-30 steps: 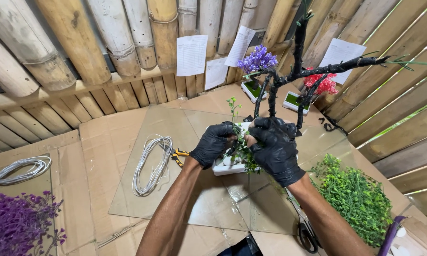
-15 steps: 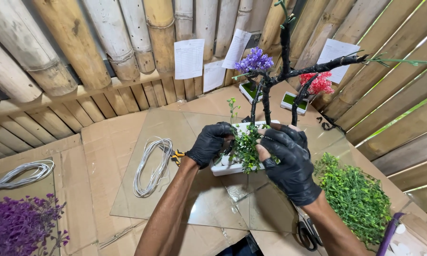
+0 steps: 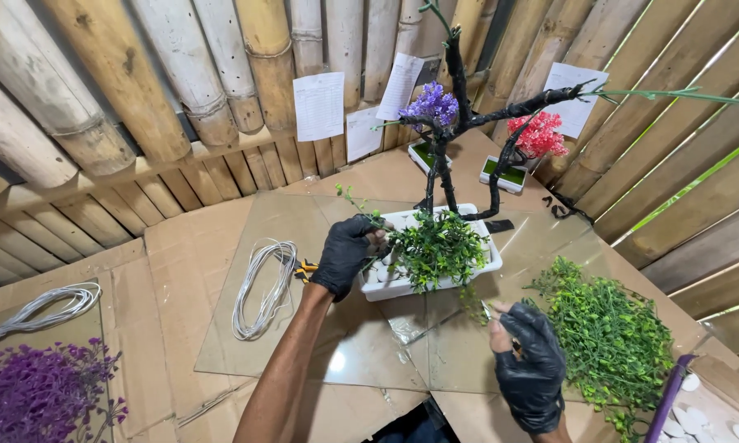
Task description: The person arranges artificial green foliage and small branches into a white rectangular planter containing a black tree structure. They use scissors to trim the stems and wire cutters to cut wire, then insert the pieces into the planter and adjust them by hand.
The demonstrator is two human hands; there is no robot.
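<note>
the left hand (image 3: 346, 254) in a black glove grips the near-left rim of the white planter (image 3: 435, 267), fingers among its green sprigs (image 3: 436, 246). the right hand (image 3: 532, 365), also gloved, hangs loosely curled over the glass sheet (image 3: 369, 361), pinching a thin green stem; a heap of greenery (image 3: 607, 332) lies just right of it. a wire coil (image 3: 264, 287) lies left of the left hand.

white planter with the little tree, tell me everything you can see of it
The white planter is a shallow rectangular tray, plastic-looking, standing level on a glass sheet over cardboard. Pale pebbles lie inside. A dark, twisted tree rises from it, bearing a purple flower cluster and a red one. Green leafy sprigs fill its middle. The gloved left hand grips its left end.
</note>
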